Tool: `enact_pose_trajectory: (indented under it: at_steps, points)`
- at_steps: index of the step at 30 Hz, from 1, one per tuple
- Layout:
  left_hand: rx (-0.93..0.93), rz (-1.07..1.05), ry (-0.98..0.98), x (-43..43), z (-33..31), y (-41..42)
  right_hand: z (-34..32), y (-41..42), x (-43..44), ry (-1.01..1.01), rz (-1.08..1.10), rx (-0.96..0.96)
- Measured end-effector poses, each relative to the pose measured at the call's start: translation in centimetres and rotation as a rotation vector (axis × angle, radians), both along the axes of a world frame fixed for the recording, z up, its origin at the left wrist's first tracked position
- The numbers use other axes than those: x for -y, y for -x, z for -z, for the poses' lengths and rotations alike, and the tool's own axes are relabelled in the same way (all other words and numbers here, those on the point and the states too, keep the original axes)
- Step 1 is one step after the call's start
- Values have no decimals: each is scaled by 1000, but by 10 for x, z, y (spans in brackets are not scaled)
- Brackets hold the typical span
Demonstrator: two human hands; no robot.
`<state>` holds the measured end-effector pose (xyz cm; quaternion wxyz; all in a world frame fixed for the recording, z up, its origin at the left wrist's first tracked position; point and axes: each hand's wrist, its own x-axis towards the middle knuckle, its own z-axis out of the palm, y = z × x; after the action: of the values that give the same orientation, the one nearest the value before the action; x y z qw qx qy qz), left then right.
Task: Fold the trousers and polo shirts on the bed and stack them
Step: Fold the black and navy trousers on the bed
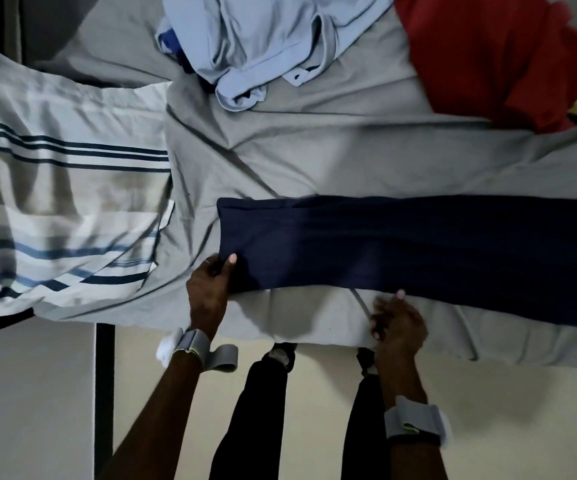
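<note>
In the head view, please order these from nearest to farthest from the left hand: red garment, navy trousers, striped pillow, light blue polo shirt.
1. navy trousers: their corner is in the grip of the left hand.
2. striped pillow: just to the left.
3. light blue polo shirt: farther ahead, near the top.
4. red garment: top right, farthest.

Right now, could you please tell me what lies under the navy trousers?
The grey bedsheet runs beneath the navy trousers. The left hand pinches their corner, fingers hidden underneath; anything else below is covered.
</note>
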<state>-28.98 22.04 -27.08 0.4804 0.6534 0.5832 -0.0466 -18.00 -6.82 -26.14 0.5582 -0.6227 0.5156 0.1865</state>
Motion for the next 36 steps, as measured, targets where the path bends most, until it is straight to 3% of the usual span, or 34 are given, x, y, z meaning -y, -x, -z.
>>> enact_pose_trajectory:
  at_steps: [3,7,10,14,17,19,20,22,24,27,29,36]
  points:
    - [9,21,-37,-5,-9,-20,6,-30,8,74,45,64]
    - [146,-77,-115,-19,-17,-51,17,-53,19,-11,135,39]
    - [322,50,-52,-22,-21,-69,15,-45,25,-134,158,155]
    - [431,205,-276,-24,-27,-76,13,-35,43,-256,201,345]
    - [439,132,-346,-24,-27,-75,25,-25,55,-113,94,258]
    - [382,160,-254,-27,-17,-66,27,-7,44,109,-21,123]
    - [348,172,-215,-31,-14,-62,23,2,35,255,-104,145]
    - [335,128,-124,-37,-13,-54,5,15,11,586,-330,287]
    - [375,28,15,-36,-22,-49,-14,21,-14,680,-610,461]
    - [381,44,158,-31,-27,-32,-27,25,-70,466,-1018,619]
    - [337,77,151,-27,-28,-24,-30,16,-115,299,-1169,637]
    - [346,250,-163,-21,-47,-24,-11,-50,-224,-39,-1719,517]
